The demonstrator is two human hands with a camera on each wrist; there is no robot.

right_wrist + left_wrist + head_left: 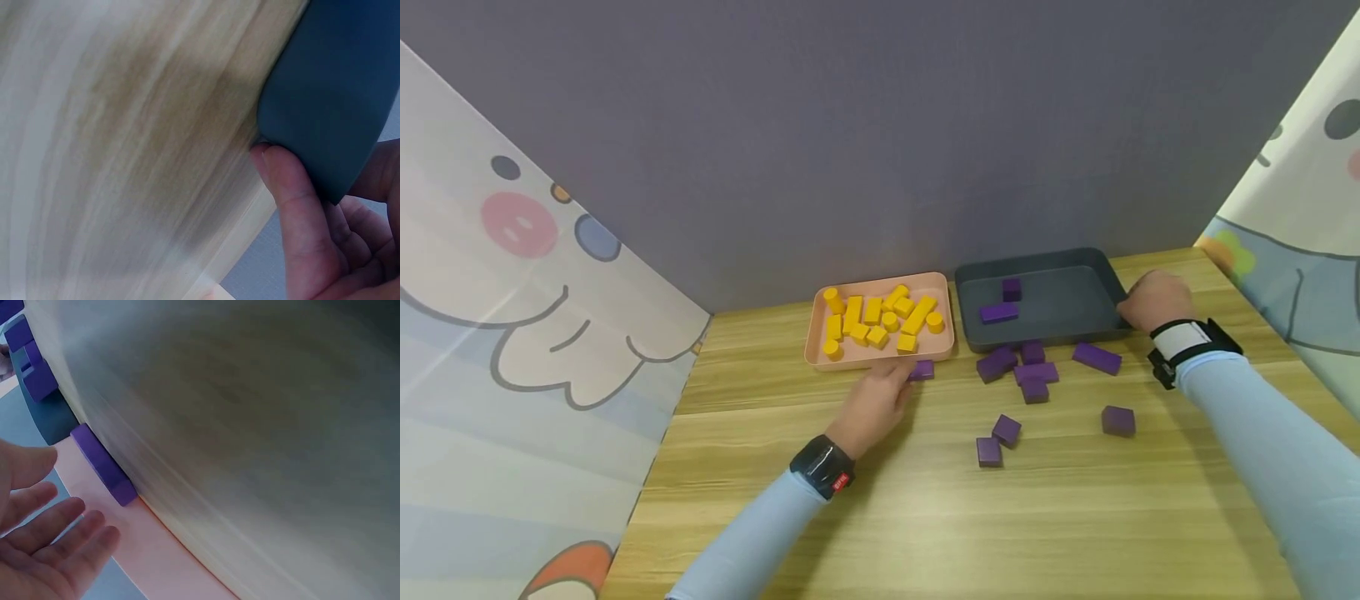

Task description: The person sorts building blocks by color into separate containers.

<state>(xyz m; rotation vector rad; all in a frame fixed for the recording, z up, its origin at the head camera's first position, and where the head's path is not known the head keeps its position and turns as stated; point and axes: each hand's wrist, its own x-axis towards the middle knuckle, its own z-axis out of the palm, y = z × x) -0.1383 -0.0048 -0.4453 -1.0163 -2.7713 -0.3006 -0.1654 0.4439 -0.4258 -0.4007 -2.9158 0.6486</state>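
Note:
In the head view, my left hand (871,407) reaches to the front edge of the pink tray (942,287), beside a purple block (923,371). The left wrist view shows the hand (53,540) with fingers spread and loosely extended, apart from that elongated block (103,465). My right hand (1159,302) is at the right end of the dark grey tray (1070,293). In the right wrist view its thumb and fingers pinch the tray's corner (325,119). Two purple blocks, a cube (1011,290) and a longer one (998,312), lie inside the dark tray.
Several yellow blocks (877,337) fill the pink tray. Purple blocks (1036,372) cluster before the dark tray, with a purple bar (1097,358) and a cube (1118,421) to the right. Two cubes (989,452) sit nearer. Behind the trays rises a grey panel (880,150).

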